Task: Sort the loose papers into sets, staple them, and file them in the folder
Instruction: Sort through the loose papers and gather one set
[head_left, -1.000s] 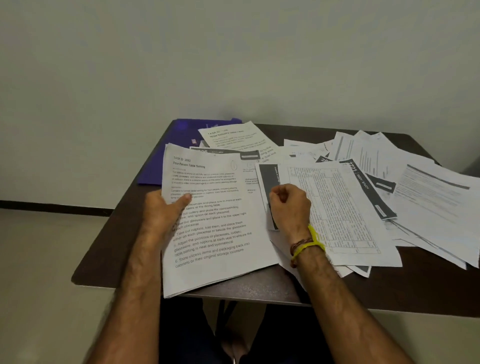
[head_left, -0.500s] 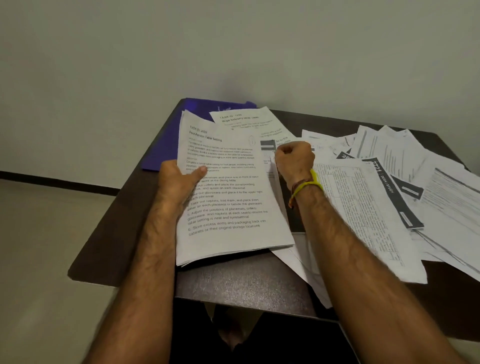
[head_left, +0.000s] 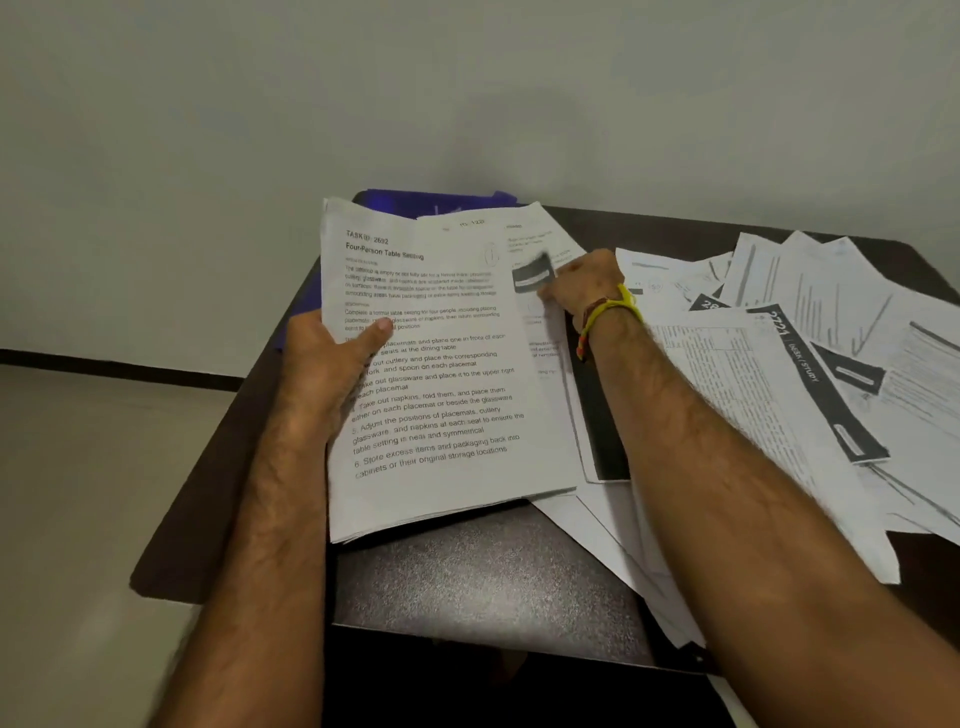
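Observation:
My left hand (head_left: 332, 358) grips a thin set of printed sheets (head_left: 447, 415) headed "Four-Person Table Setting" by its left edge, thumb on top, lifted a little above the table. My right hand (head_left: 584, 283) reaches over the table's middle with curled fingers that pinch a sheet (head_left: 535, 244) lying just behind the held set. Loose papers (head_left: 789, 364) are spread across the right half of the dark table (head_left: 467, 582). A purple folder (head_left: 441, 200) peeks out at the far left edge, mostly hidden by the held set. No stapler shows.
A plain wall stands right behind the table. The floor drops away on the left. Some sheets (head_left: 649, 582) hang over the near edge at the right. A bare dark patch of table lies in front of me.
My right hand has moved away from me, from beside the set to a sheet further back. My left hand has raised the set and brought it nearer the folder.

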